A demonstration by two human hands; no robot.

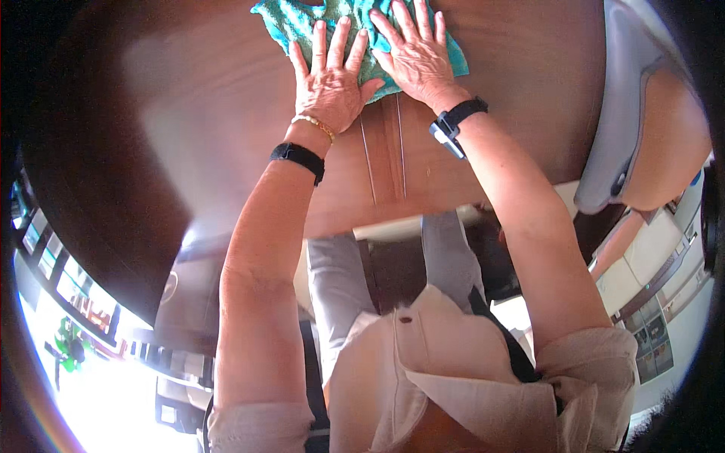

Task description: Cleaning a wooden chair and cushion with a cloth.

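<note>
A turquoise, fuzzy cloth [286, 28] lies rumpled on a brown wooden table [226, 107]; the picture's top edge cuts it off. My left hand [331, 93] rests palm down on its near part, fingers spread. Beside it, my right hand [422, 65] presses flat on the cloth's right side, fingers apart, with a turquoise fold by the thumb and index finger. Neither hand is closed around the fabric. A beaded bracelet [317, 125] and a black strap [300, 161] circle my left wrist, and a black band with a grey device [447, 135] my right.
Two thin lines border a strip [384, 153] running to the table's near edge. To the right stands a chair [665, 136] in grey and orange-brown. My grey-trousered legs [340, 277] reach under the table. Bright windows [85, 289] show at the lower left.
</note>
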